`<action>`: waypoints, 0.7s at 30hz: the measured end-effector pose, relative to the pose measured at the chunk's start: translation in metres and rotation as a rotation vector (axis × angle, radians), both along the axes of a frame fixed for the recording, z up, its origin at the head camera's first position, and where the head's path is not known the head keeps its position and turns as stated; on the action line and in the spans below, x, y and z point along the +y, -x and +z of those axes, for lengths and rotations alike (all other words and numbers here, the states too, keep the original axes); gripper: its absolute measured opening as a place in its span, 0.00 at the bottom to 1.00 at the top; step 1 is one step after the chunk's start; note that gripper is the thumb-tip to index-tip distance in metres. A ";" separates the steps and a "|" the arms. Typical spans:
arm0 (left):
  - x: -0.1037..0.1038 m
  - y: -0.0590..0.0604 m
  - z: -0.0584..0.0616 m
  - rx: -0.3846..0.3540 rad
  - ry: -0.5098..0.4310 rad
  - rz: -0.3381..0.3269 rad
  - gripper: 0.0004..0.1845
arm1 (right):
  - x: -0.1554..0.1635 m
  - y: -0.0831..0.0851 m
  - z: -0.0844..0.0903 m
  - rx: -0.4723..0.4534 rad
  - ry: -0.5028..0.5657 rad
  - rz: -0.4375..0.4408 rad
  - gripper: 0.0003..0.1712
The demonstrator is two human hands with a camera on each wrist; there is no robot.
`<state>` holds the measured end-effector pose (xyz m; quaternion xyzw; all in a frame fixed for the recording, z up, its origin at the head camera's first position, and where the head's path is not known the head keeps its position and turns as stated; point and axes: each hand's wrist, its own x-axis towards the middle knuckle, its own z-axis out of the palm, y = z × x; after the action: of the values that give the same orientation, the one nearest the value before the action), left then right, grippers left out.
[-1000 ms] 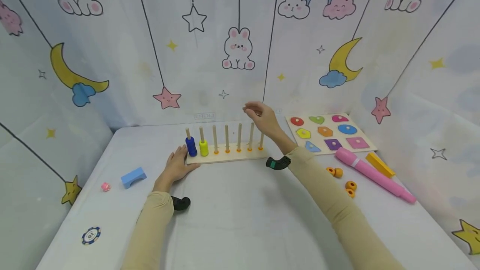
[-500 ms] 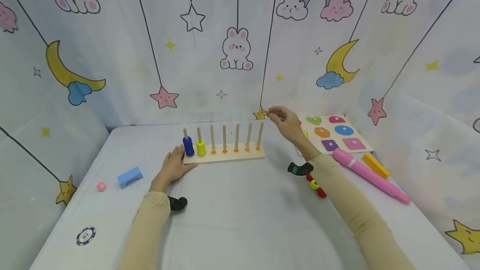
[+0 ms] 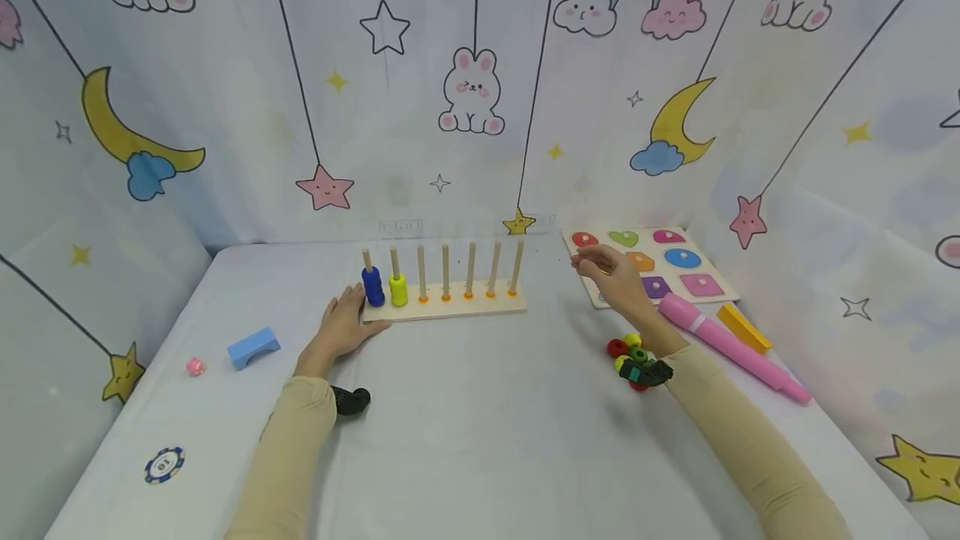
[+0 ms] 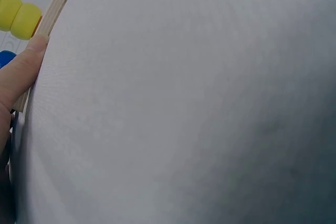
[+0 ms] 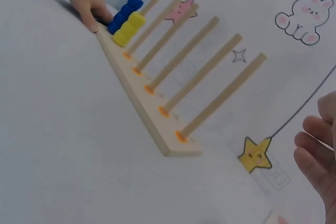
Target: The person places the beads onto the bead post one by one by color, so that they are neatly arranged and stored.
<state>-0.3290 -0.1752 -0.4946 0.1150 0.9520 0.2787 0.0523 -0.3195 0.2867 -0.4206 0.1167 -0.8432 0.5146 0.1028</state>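
A wooden peg board [image 3: 450, 307] has several upright pegs. Blue beads [image 3: 372, 287] are stacked on its leftmost peg and yellow beads [image 3: 398, 290] on the second; the other pegs are bare. My left hand [image 3: 341, 327] holds the board's left end, thumb along the front edge, as the left wrist view also shows with the thumb [image 4: 23, 72] against the wood. My right hand [image 3: 618, 286] hovers right of the board, near the shape puzzle [image 3: 712, 263]. Its fingers [image 5: 315, 153] are loosely bent, with nothing visible in them. Red, yellow and green beads [image 3: 617, 347] lie under my right wrist.
A pink stick-shaped toy [image 3: 735, 348] and a yellow block [image 3: 744, 328] lie at the right. On the left are a blue arch block [image 3: 253, 347], a small pink piece [image 3: 196, 367] and a poker chip [image 3: 164, 465]. A patterned cloth wall [image 3: 472, 173] rises behind the table.
My right hand has moved right and slightly down, from above the right pegs to beside the shape puzzle. My left hand stays at the board's left end. The stacked beads look the same.
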 end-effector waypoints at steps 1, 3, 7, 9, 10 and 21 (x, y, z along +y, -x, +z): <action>0.000 0.001 0.000 0.002 0.003 -0.001 0.48 | 0.005 -0.003 -0.001 0.003 -0.011 -0.006 0.21; -0.001 0.004 0.000 0.007 0.005 -0.003 0.48 | 0.014 -0.009 -0.003 0.026 -0.027 -0.007 0.20; 0.000 0.006 0.000 0.009 0.003 -0.008 0.49 | 0.034 -0.019 -0.008 0.075 -0.050 -0.021 0.18; 0.000 0.005 0.001 0.011 0.000 -0.008 0.49 | 0.044 -0.024 -0.011 0.079 -0.051 -0.037 0.18; 0.000 0.005 0.000 0.010 0.002 -0.009 0.49 | 0.048 -0.026 -0.013 0.071 -0.051 -0.050 0.18; 0.001 0.003 -0.004 0.004 0.006 -0.010 0.49 | 0.085 -0.055 -0.034 -0.092 -0.093 -0.105 0.23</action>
<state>-0.3320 -0.1739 -0.4988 0.1203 0.9524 0.2753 0.0522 -0.2643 0.3715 -0.4551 0.0533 -0.8751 0.4734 0.0852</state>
